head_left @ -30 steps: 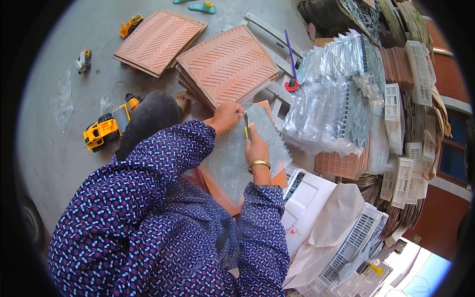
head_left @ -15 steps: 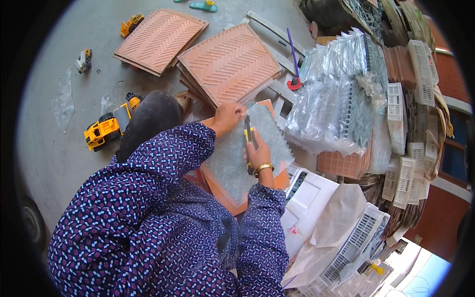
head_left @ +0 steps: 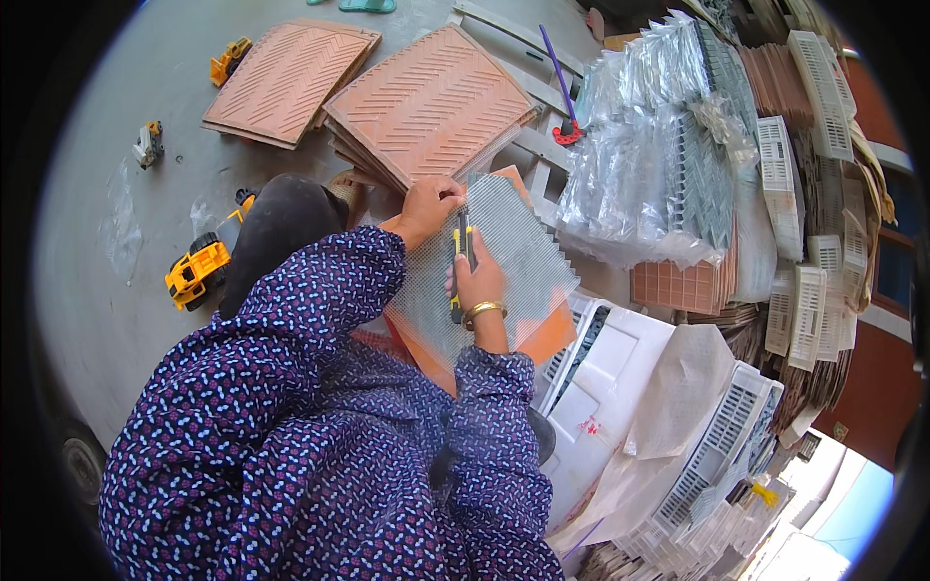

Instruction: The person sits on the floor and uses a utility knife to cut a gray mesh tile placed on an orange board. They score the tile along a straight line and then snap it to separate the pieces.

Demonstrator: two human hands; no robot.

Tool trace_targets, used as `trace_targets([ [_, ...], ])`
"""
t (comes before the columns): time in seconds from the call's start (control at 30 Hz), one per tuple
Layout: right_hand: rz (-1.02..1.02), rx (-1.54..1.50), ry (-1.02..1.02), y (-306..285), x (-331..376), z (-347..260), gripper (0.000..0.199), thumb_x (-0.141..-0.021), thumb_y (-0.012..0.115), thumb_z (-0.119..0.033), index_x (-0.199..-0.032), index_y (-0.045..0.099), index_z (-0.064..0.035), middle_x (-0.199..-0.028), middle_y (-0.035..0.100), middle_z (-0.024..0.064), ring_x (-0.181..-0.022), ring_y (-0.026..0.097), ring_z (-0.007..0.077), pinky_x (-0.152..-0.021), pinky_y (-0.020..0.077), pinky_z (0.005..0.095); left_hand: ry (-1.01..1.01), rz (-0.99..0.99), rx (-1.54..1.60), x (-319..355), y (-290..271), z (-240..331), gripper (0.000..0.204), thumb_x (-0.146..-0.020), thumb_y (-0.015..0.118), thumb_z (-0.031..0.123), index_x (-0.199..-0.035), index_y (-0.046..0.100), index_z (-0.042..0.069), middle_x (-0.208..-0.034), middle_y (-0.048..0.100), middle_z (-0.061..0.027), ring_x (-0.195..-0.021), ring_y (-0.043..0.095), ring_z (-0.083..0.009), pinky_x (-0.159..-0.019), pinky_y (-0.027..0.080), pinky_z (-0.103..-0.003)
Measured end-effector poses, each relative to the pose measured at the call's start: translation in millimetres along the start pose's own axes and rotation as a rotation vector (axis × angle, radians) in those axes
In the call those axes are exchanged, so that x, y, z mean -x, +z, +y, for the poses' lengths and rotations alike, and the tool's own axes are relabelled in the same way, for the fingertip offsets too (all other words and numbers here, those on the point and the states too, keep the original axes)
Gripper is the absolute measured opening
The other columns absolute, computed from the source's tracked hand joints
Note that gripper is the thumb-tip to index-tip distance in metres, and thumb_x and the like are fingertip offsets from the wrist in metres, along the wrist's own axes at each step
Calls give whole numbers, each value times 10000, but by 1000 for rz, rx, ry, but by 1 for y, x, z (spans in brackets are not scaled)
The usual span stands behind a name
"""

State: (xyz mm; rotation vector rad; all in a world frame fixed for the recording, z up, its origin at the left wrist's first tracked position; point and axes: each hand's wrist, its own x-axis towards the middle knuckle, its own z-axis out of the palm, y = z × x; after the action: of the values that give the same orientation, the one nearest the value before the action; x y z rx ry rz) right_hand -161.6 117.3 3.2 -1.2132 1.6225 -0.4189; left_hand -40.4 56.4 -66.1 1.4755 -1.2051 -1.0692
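A grey-green mesh-backed sheet [head_left: 513, 232] with a zigzag right edge lies over an orange board [head_left: 549, 334] in front of me. My right hand [head_left: 482, 279] grips a yellow-and-black utility knife [head_left: 460, 254], its tip pointing away from me toward the sheet's far left edge. Just beyond that tip, my left hand [head_left: 431, 208] is closed, thumb and fingers pinching at the edge of the sheet. Whatever lies between those fingertips is too small to make out. A gold bangle [head_left: 483, 312] circles my right wrist.
Beyond my hands lie two stacks of herringbone-patterned terracotta trays [head_left: 431, 102]. Plastic-wrapped tile sheets [head_left: 630, 174] are piled at the right, near white crates [head_left: 783, 189]. A white box [head_left: 610, 387] stands nearer. Yellow toy trucks [head_left: 199, 271] sit on the left floor.
The view has shifted, so most things appear moved. Both hands stay at the sheet's far left edge, the right one still gripping the utility knife.
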Motion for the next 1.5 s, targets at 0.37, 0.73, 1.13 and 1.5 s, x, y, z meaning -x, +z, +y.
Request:
trace_targets([
  [0.37,41,-278,85,28,5,-5,522,-808,412,-56,-1299,248,-119,-597,524,71,-449,519,132,-404,453,258,-110,-151,223,-7,-6,-5,123,-675,611,73,-727,606,-38,-707,576,-59,-650,524,-113,-619,417,-227],
  [0.73,-42,-321,73,42,18,1,526,-822,404,-74,-1309,211,-119,-654,546,91,-469,524,135,-417,462,259,-329,-235,553,-10,-13,-5,100,-737,572,85,-795,580,4,-711,573,-25,-674,538,-110,-620,435,-224],
  [1.13,100,-537,2,-5,81,50,519,-823,388,-49,-1307,214,-120,-672,514,75,-483,504,120,-409,441,242,-409,348,-511,-21,-100,-49,108,-706,548,159,-760,616,96,-805,603,-133,-785,576,-288,-667,452,-361],
  [1.5,90,13,-132,14,85,44,561,-777,441,-70,-1300,247,-135,-667,557,61,-486,522,104,-444,449,244,-628,367,-782,-5,-139,-37,290,-702,544,150,-976,519,58,-1118,462,-144,-931,503,-325,-760,423,-372],
])
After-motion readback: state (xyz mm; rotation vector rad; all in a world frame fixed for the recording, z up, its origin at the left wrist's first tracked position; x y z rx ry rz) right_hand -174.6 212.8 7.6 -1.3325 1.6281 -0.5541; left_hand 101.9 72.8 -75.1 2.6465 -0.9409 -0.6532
